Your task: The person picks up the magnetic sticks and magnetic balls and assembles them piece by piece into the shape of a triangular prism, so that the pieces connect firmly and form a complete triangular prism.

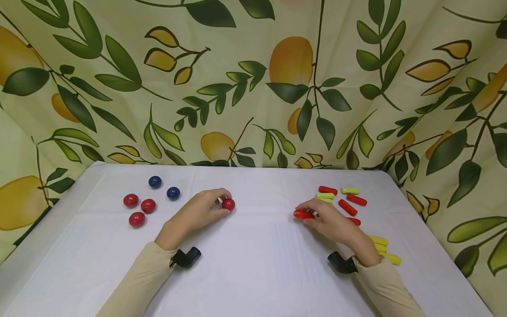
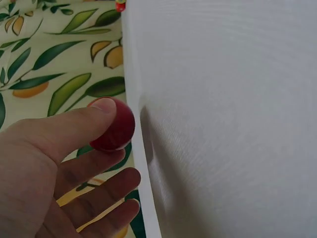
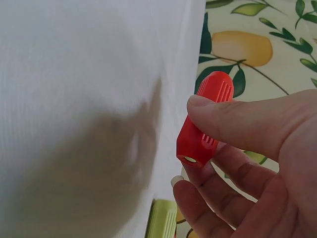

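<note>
My left hand pinches a glossy red ball between thumb and fingers over the middle of the white table. In the left wrist view the thumb lies across the ball, and the other fingers spread below it. Farther right, my right hand holds a red ribbed plastic handle. The right wrist view shows this handle tilted, with a hole in its lower end and the thumb pressed on its side. Both pieces appear raised off the cloth.
Several red balls and two blue balls lie at the left. At the right are loose red handles, light green handles and yellow pieces, some partly behind my right arm. A patterned curtain hangs behind the table.
</note>
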`<state>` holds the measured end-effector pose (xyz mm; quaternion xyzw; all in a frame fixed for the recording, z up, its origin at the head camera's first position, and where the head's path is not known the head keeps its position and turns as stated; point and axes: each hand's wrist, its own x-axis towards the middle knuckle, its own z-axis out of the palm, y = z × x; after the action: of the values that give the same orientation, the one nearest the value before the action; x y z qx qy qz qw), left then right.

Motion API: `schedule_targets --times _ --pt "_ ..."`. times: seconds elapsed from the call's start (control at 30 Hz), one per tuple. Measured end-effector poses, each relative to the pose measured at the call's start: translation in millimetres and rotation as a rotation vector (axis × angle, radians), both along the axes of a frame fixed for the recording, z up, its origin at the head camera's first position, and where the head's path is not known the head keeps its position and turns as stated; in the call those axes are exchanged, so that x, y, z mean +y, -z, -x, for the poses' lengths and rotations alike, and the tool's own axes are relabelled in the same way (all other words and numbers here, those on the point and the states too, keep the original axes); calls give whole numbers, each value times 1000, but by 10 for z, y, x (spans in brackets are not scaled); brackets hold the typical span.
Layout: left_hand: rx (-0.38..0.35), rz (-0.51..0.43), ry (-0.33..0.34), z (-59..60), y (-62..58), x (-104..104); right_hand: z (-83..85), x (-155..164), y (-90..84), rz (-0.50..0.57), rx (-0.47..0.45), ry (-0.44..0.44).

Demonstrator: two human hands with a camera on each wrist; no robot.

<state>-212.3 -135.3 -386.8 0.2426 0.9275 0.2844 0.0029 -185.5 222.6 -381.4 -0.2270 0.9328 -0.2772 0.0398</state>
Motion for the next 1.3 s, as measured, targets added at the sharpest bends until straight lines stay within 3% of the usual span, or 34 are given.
schedule_targets --times 0.47,1.3 --pt "-44 64 22 -57 5 103 -60 -135 -20 7 -21 -33" --pt "-62 73 121 -233 0 362 -152 -371 61 -17 -61 -113"
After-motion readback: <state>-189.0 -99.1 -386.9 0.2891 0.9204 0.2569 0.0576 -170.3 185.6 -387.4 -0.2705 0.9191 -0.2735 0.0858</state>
